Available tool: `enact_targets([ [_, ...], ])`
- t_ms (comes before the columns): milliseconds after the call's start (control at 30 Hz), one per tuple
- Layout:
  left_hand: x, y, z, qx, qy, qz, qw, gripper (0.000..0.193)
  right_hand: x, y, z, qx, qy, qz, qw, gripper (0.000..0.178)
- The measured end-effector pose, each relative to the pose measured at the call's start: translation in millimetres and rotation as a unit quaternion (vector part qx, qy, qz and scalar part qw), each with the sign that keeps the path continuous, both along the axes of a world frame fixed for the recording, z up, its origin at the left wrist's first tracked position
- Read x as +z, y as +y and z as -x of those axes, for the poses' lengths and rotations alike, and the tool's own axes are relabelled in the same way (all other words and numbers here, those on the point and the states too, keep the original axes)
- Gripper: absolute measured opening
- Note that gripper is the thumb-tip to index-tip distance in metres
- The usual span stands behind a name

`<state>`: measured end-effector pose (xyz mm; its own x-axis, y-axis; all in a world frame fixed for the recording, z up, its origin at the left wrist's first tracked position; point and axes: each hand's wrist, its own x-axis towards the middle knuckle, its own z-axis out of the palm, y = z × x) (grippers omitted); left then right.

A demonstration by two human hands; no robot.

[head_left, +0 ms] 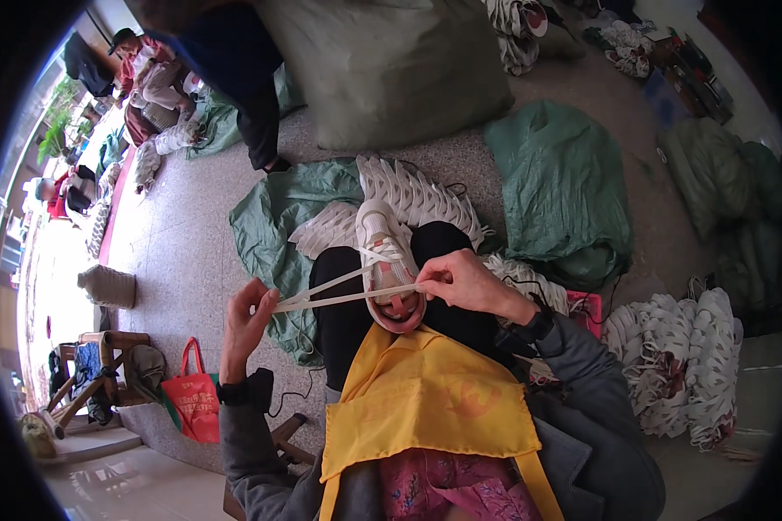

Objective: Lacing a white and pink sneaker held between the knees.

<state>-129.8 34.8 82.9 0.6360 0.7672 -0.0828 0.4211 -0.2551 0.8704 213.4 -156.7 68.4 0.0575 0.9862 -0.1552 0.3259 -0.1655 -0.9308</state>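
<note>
A white and pink sneaker lies between my knees, its narrow end pointing away from me. Flat white shoelace stretches across it from hand to hand, and a second strand runs from my left hand to the lacing. My left hand, out to the left of the knees, pinches the lace. Just right of the shoe, my right hand grips the lace between thumb and fingertips. A yellow apron covers my lap beneath the shoe.
Stacked white shoe parts lie beyond my knees on a green sack. Another green sack and bundled white pieces are on the right. A red bag and a wooden stool stand left. A person's dark-clothed leg is ahead.
</note>
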Motion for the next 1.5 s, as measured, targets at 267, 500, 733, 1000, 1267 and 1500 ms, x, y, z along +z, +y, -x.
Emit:
enact_targets([
  [267,11.1,-45.4,-65.1,-0.071,-0.068,-0.104,0.99,0.021,2.3,19.7,27.3,0.052,-0.01,-0.08,0.995,0.015],
  [500,-13.6,-80.9,-103.9,-0.175,-0.122,-0.035,0.976,0.014,-0.9,23.0,36.9,0.053,-0.077,-0.104,0.99,0.016],
  [733,-30.3,-75.9,-98.8,-0.171,-0.092,0.032,0.98,0.008,-3.0,18.9,41.7,0.054,-0.039,-0.082,0.994,0.016],
  [1000,-52.0,-70.3,-95.2,-0.098,-0.087,0.052,0.99,0.007,-19.6,16.1,29.0,-0.038,-0.065,-0.111,0.991,0.01],
  [1267,-65.5,-63.6,-111.3,-0.02,-0.076,0.05,0.996,0.012,-32.1,28.4,28.1,-0.045,-0.203,-0.127,0.97,0.019],
  [1500,-72.2,-64.4,-129.0,-0.005,-0.07,0.01,0.998,0.012,-26.2,27.5,45.4,-0.008,-0.291,-0.188,0.938,0.038],
])
